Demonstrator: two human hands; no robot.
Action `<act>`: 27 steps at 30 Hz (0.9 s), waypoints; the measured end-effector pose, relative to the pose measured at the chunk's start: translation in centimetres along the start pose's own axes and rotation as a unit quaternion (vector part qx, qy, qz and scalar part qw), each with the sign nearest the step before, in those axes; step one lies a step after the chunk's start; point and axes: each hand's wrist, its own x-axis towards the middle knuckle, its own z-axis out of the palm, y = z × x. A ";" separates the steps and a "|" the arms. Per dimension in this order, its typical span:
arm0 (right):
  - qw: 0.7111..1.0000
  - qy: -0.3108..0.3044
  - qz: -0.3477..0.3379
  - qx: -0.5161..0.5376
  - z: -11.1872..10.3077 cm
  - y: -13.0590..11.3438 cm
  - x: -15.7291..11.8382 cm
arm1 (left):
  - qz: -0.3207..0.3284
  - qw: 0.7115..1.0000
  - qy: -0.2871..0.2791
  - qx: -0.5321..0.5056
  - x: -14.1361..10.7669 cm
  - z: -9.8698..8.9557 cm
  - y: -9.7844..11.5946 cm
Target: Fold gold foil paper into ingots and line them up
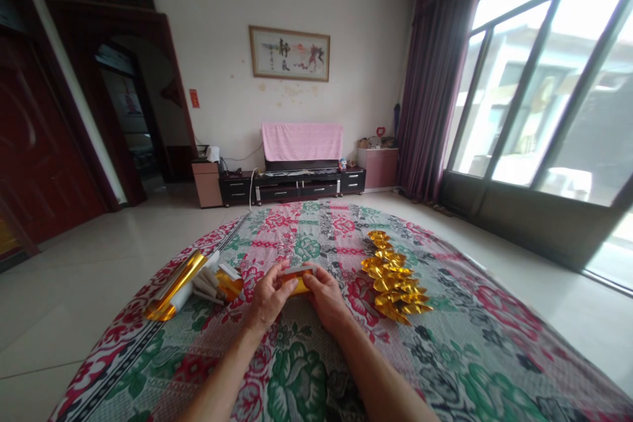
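Between my two hands, just above the patterned cloth, is a small piece of gold foil paper (299,285) with a pale strip along its far edge. My left hand (271,293) pinches its left end, thumb on the near face. At the other end, my right hand (324,293) grips it the same way. Left of my hands lie a roll of gold foil paper (179,287) and some loose pale and gold sheets (217,283). To the right, several folded gold foil pieces (393,273) with pointed tips stand in a row leading away from me.
A flowered cloth (301,372) covers the round table under my hands. Beyond it, a low black TV cabinet (281,190) carries something draped with a pink cloth (302,142). Tall windows (524,92) and a purple curtain (429,79) are on the right; a dark red door (44,125) is on the left.
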 end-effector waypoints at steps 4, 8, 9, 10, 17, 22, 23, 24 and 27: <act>1.000 -0.010 0.000 0.000 0.1 -0.2 -0.2 | -0.020 1.000 0.002 0.024 0.1 -0.5 -0.1; 1.000 -0.018 -0.002 -0.020 0.2 -0.3 -0.2 | -0.020 0.999 0.017 0.044 0.1 -0.6 -0.1; 1.000 -0.019 -0.002 -0.024 0.2 -0.3 -0.3 | -0.017 0.999 0.023 0.046 0.1 -0.6 -0.1; 0.999 -0.019 -0.003 -0.028 0.2 -0.4 -0.3 | -0.014 0.998 0.028 0.048 0.1 -0.6 -0.1; 0.999 -0.015 -0.010 -0.030 0.0 -0.3 -0.2 | 0.020 0.994 0.054 0.097 0.0 -0.5 0.3; 0.999 -0.013 -0.020 -0.031 0.0 -0.2 -0.1 | 0.033 0.991 0.058 0.120 -0.2 -0.3 1.0; 0.999 -0.015 -0.022 -0.034 -0.1 -0.2 -0.1 | 0.035 0.990 0.060 0.123 -0.3 -0.3 1.1; 0.999 -0.018 -0.024 -0.037 -0.1 -0.2 -0.1 | 0.037 0.989 0.062 0.125 -0.3 -0.3 1.1; 0.999 -0.019 -0.028 -0.039 -0.2 -0.1 -0.1 | 0.043 0.989 0.063 0.123 -0.3 -0.3 1.0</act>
